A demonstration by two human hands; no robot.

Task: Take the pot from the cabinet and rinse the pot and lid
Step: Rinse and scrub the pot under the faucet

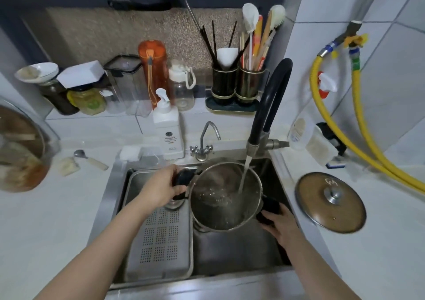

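We held the steel pot [226, 196] in the sink [241, 253], under the black tap [269, 106], and a stream of water ran into it. Our left hand [161, 188] curled its fingers around the black handle at the pot's left side. Our right hand [281, 225] gripped the 2nd black handle at the right side. The glass lid [330, 202] lay flat on the counter [379, 253], near the right edge of the sink. A perforated tray [158, 237] sat in the left part of the sink.
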